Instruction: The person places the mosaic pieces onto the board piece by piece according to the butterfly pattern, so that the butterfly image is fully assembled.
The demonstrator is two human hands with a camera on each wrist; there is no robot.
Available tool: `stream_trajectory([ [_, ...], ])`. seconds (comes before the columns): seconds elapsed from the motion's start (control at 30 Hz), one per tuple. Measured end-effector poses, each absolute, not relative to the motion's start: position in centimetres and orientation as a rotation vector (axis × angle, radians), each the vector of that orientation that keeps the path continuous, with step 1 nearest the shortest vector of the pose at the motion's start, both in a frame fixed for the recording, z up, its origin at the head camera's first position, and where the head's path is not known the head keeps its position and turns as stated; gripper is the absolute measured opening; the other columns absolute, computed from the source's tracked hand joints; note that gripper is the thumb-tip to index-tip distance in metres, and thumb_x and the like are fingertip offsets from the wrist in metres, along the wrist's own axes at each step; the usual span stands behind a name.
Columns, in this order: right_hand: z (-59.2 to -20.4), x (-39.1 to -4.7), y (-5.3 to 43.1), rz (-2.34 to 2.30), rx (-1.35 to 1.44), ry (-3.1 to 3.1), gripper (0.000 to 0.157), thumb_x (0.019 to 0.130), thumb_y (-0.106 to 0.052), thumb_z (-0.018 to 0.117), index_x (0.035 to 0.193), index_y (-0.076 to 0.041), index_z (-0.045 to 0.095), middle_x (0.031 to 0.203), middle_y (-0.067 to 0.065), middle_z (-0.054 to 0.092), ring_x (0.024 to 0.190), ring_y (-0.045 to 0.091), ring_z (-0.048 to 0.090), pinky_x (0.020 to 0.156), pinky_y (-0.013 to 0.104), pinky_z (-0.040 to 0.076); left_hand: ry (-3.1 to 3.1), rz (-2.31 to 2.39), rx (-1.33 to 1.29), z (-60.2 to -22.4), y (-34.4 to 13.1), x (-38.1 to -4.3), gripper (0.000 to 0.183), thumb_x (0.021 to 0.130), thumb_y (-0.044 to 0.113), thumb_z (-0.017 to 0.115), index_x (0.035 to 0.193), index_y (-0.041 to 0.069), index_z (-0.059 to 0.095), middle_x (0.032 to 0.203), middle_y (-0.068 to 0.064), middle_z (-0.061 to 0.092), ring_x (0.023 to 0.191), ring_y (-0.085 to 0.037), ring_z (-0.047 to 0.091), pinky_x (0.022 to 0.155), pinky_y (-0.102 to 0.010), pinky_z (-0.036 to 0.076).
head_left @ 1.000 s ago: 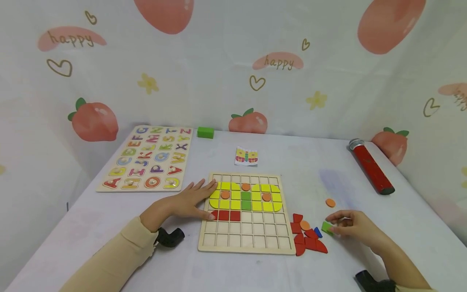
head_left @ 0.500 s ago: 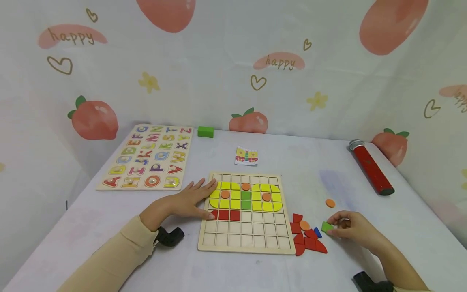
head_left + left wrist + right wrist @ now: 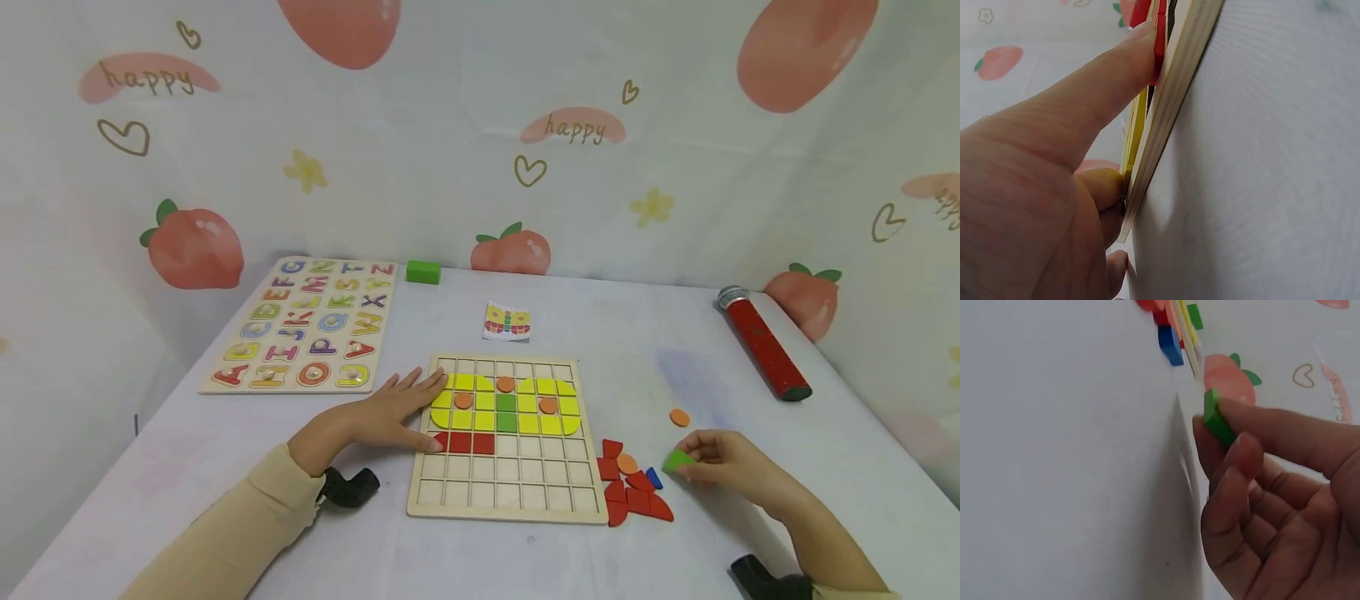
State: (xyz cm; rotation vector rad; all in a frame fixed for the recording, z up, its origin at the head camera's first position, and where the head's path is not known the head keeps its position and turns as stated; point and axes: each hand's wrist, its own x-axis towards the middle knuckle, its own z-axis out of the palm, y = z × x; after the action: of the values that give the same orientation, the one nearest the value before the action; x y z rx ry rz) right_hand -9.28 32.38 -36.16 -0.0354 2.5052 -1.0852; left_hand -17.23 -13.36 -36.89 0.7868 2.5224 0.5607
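On the left edge of the wooden grid board [image 3: 517, 493] rests my left hand [image 3: 386, 414], fingers spread, the thumb touching the left end of a row of red pieces [image 3: 471, 442]. Above that row lie yellow tiles [image 3: 465, 382], orange discs [image 3: 506, 384] and green squares [image 3: 507, 412]. To the right of the board, my right hand [image 3: 731, 468] pinches a green block [image 3: 678, 460] between thumb and fingers. The right wrist view shows that green block [image 3: 1215, 415] held just off the white tabletop. Loose red pieces [image 3: 637, 500] and a small blue piece [image 3: 653, 477] lie beside it.
A picture card [image 3: 507, 322] lies behind the grid board. An alphabet board [image 3: 300, 333] is at the back left, next to a green block [image 3: 423, 272]. At the right lies a red microphone [image 3: 763, 346]. Loose orange discs [image 3: 679, 417] sit near my right hand.
The green block in my right hand has turned and tilted, and the fingers now cover more of it. My left hand and the pieces on the board have not moved.
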Motion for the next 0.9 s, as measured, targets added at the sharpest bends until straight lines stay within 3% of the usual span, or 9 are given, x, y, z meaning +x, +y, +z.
stream_trajectory([
  [0.4,-34.8,-11.3,30.3,-1.16,-0.19,2.407,0.039,0.09,-0.021,0.061,0.113,0.01,0.058,0.096,0.01,0.067,0.076,0.014,0.061,0.07,0.023,0.057,2.527,0.538,0.765,-37.4,-13.4,-17.2,0.101,0.076,0.06,0.064,0.151,0.019,0.01,0.159,0.002,0.006,0.146,-0.029,-0.005,0.117,-0.051,-0.004],
  [0.9,-33.7,-14.2,24.0,-1.174,-0.333,2.327,0.032,0.089,-0.017,0.062,0.108,0.008,0.063,0.087,0.007,0.065,0.071,0.014,0.062,0.071,0.027,0.057,2.522,0.54,0.785,-37.2,-13.3,-17.2,0.101,0.077,0.061,0.063,0.151,0.019,0.009,0.159,0.002,0.004,0.146,-0.028,-0.006,0.117,-0.051,-0.004],
])
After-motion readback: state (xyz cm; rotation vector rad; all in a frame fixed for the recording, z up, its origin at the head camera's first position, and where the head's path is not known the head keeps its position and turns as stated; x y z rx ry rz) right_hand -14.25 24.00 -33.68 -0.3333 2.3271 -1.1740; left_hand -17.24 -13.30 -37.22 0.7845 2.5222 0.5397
